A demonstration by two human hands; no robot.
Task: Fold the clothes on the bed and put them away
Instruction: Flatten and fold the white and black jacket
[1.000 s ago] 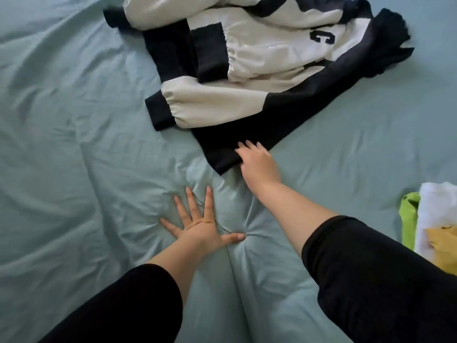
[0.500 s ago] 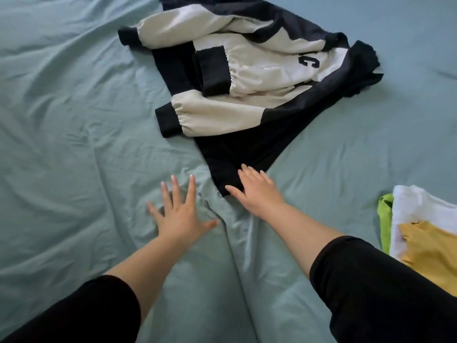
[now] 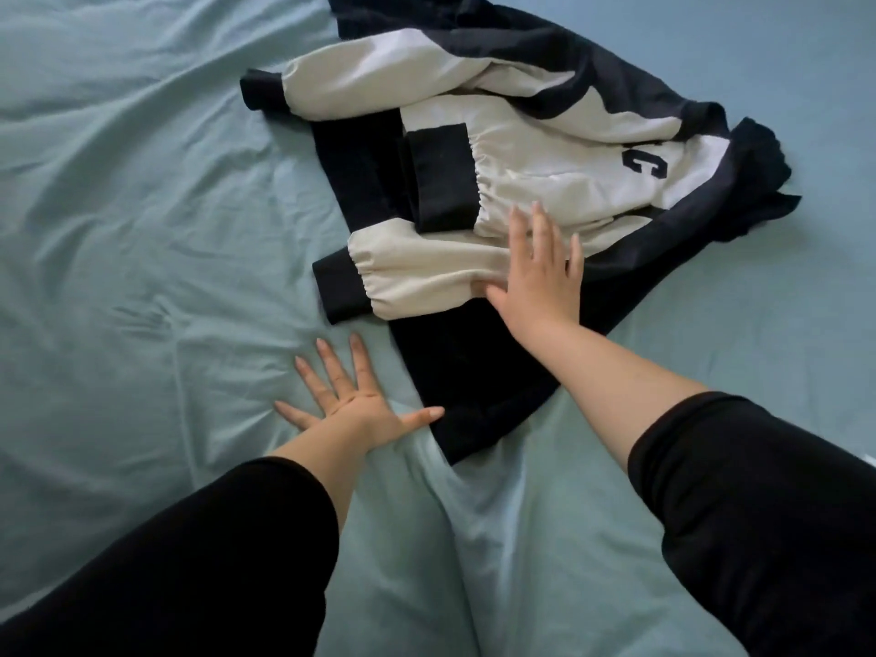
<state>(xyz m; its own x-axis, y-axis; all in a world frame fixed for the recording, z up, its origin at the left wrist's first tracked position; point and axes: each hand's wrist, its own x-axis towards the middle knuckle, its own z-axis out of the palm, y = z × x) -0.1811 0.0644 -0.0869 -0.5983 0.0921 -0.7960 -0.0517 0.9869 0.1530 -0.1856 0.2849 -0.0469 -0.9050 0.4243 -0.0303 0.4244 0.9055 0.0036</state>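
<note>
Head view, the only one supplied. The jacket, dark navy with cream panels and sleeves, lies partly folded on the pale green bed sheet, spreading from frame centre toward 1 o'clock, its hem corner pointing to 6 o'clock. The right hand lies flat on it with straight fingers, over the near sleeve where that crosses the body, and grips nothing. The left hand is spread flat on the sheet at 7 o'clock of the garment, its thumb tip at the dark hem edge, also holding nothing. Assessment: the cloth looks soft, light and limp, with gathered cuffs that add bulk. It should crease readily but will likely slide on the sheet and sag if lifted by one point. Recommended hold: both edges of the hem or a fold line, pinched together, with the loose sleeves pressed flat first.
</note>
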